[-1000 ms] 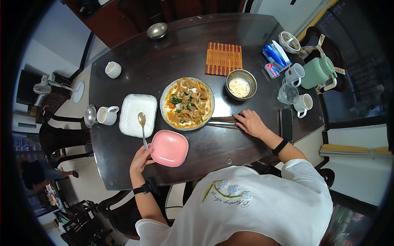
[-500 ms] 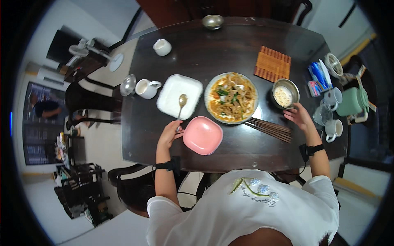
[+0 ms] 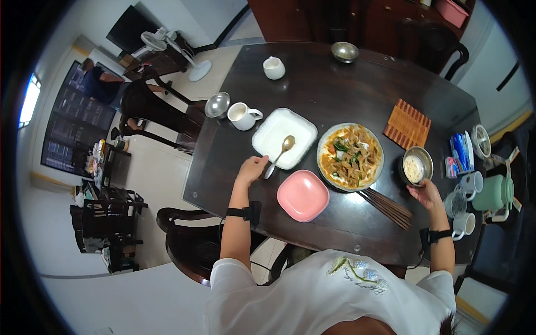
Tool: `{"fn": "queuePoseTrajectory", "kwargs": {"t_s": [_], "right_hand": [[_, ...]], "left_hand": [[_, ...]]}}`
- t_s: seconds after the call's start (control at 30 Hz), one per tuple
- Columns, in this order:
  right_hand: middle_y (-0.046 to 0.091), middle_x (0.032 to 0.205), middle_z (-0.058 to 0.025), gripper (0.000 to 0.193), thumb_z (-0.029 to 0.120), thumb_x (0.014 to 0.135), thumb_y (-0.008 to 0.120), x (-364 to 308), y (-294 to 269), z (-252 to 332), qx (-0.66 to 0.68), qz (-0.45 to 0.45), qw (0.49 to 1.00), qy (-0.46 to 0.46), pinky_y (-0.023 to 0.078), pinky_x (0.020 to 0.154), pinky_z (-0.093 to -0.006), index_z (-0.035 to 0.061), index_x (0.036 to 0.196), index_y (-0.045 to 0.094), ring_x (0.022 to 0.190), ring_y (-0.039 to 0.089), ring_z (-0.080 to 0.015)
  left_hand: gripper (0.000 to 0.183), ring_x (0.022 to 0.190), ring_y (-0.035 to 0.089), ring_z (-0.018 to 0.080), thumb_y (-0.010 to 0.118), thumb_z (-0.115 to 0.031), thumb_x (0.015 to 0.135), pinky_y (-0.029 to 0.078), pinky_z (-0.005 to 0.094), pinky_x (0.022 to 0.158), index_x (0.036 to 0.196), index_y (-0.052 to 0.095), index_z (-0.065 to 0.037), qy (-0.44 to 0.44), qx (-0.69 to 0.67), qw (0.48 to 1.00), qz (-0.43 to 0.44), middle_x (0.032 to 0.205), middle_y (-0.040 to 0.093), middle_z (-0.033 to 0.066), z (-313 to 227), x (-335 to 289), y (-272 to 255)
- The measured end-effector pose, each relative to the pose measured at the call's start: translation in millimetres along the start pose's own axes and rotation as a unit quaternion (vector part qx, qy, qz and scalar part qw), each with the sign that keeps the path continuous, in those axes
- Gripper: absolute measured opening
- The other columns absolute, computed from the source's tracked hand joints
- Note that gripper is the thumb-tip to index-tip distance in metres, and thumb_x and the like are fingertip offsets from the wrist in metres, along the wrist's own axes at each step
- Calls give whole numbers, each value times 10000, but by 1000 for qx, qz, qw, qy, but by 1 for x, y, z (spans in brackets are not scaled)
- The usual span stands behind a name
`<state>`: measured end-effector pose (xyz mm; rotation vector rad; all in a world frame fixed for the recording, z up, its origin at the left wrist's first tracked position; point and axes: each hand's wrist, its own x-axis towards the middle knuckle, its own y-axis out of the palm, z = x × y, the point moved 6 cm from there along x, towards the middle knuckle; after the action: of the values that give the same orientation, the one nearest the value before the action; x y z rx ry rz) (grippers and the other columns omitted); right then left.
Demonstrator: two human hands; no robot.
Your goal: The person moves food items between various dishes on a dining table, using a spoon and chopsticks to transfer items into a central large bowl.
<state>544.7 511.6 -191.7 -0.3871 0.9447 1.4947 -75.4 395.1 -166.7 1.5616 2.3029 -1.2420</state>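
Observation:
My left hand is closed, its fingertips at the near-left rim of a square white dish. A metal spoon lies in that dish, its handle crossing the rim beside my fingers. My right hand has thumb and fingers on the near rim of a metal bowl, with pale food inside; part of the grip is hidden. Between my hands, a pink square dish stands near the table edge. Behind it sits a round plate of meat and greens in sauce.
Dark chopsticks lie below the metal bowl, and a wooden mat beyond it. Mugs, a glass jug and a green kettle crowd the right side. White mugs and metal bowls stand farther back.
My left hand has let go of the spoon and moved to the white dish's rim. My right hand has come closer against the metal bowl. The whole view has turned.

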Motion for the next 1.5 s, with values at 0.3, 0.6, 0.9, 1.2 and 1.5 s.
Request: {"fn": "queuePoseTrajectory", "kwargs": {"t_s": [0.3,0.6,0.9,1.2,1.5], "right_hand": [[597,1003,-224,407,86,768,428,-3,-5,-9,12,9,1000,14,596,683,-331,-100,1126,481,862,637,-310],[607,981,-223,354,68,775,429,-11,10,0,-1,-36,999,-4,593,706,-343,-113,1073,492,877,652,-315],[607,978,-252,337,44,817,391,-23,10,-2,32,-78,996,-18,584,704,-351,-117,1106,455,853,653,-300],[614,999,-235,323,41,790,421,-47,29,13,83,-33,994,-68,579,723,-354,-111,1064,499,855,662,-299],[600,1048,-228,382,53,797,442,-100,55,49,127,30,985,-116,569,754,-361,-123,1133,486,891,649,-306]], "left_hand": [[415,721,627,176,595,-406,896,568,325,591,1060,579,-25,-40,-314,929,-191,902,613,74,22,109,-138],[479,831,656,343,586,-328,919,607,448,707,1145,466,77,-64,-467,865,-175,982,522,192,53,228,-173],[255,898,647,308,380,-94,960,612,352,748,1088,515,80,-46,-457,878,-134,1019,613,187,75,285,-165],[371,949,641,319,441,-152,920,573,357,832,1199,450,93,86,-389,908,-127,1061,592,227,-1,168,-225],[418,818,691,256,517,-168,898,607,257,608,1282,427,-30,109,-218,955,169,1095,613,182,-218,-53,-56]]}}
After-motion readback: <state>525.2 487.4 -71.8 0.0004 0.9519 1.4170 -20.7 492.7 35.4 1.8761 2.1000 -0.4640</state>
